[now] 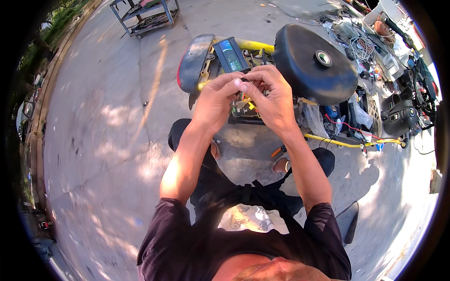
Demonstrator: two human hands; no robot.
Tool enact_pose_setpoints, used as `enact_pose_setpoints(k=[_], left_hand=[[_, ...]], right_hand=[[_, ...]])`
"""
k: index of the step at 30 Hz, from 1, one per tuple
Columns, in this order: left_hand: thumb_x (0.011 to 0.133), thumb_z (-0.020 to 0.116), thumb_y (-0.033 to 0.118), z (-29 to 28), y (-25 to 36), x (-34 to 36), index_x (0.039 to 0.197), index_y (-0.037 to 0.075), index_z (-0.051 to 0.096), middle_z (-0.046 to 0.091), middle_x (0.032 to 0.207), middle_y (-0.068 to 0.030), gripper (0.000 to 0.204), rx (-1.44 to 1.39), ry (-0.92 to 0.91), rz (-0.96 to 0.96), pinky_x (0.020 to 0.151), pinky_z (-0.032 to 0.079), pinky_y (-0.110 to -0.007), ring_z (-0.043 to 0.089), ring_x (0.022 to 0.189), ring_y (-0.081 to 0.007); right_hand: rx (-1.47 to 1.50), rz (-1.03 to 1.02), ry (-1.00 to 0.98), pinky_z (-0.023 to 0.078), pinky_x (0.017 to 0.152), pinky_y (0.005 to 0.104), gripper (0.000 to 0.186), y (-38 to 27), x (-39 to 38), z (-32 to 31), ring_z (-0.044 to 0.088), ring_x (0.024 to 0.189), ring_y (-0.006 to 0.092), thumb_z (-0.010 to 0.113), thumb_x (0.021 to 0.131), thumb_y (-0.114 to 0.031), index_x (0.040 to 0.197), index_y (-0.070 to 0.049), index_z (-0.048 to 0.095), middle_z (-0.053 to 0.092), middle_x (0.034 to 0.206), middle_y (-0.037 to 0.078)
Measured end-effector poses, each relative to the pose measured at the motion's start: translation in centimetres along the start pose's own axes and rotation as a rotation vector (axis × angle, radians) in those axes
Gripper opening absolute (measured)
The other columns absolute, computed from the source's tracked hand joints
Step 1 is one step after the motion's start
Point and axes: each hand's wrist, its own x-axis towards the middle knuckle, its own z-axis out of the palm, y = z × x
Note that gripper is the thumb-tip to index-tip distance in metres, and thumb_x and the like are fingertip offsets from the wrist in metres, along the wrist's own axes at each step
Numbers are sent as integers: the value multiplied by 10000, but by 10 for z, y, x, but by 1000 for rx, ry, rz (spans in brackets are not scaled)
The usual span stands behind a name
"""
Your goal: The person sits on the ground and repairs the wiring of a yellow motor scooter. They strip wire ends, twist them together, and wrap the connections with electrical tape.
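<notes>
1. The left hand and the right hand meet with thumbs and fingertips pinched together. Between them they seem to grip a small dark piece; it is mostly covered by the fingers, so I cannot tell its kind.
2. Just below this grip, coloured wires with a yellow connector hang in the opening of the machine.
3. Just beyond the fingers, a box with a lit screen rests tilted on the yellow frame.
4. I judge the work is in the middle: the screen is on, but the wires are exposed and the piece is in the fingers. Whether any joint is finished, I cannot see.
5. Farther out, a black rounded body with a round cap stands to the right, near a heap of parts and cables.
</notes>
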Motion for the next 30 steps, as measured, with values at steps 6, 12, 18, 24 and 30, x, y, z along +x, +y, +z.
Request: enact_pose_setpoints(k=[6, 12, 18, 24, 30], left_hand=[[1078, 688, 146, 4, 3, -8, 1232, -2, 747, 749, 1148, -57, 222, 151, 68, 55, 936, 526, -323, 662, 1053, -140], [1080, 658, 122, 1, 3, -12, 1253, 1, 744, 747, 1137, -48, 228, 209, 58, 22, 925, 533, -308, 671, 1051, -138], [1089, 632, 118, 0, -2, -17, 1255, 8, 742, 746, 1127, -35, 228, 289, 38, 66, 937, 521, -316, 662, 1053, -136], [1114, 611, 200, 1, -10, -20, 1312, -15, 714, 734, 1186, -52, 309, 146, 25, 71, 1010, 515, -320, 668, 1098, -149], [1139, 577, 264, 6, -14, -25, 1355, -45, 664, 731, 1210, -107, 387, 1, 19, 123, 1001, 548, -360, 697, 1069, -189]], right_hand=[[197, 101, 8, 564, 817, 274, 138, 21, -4, 10, 663, 920, 87, 817, 990, -96, 1021, 23, 753, 681, 1103, 25], [325, 179, 72, 562, 805, 263, 161, 31, -9, 16, 674, 883, 89, 802, 1012, -111, 1080, 20, 738, 698, 1039, 20], [443, 306, -14, 566, 821, 298, 171, 28, -13, 10, 715, 881, 125, 801, 991, -120, 1055, 22, 730, 752, 972, 71], [635, 298, 32, 581, 797, 308, 138, 29, -18, 12, 721, 850, 146, 800, 978, -82, 1042, 18, 730, 748, 969, 67], [663, 259, 72, 581, 751, 304, 165, 30, -20, 19, 713, 831, 150, 819, 977, -103, 1058, 15, 736, 742, 964, 61]])
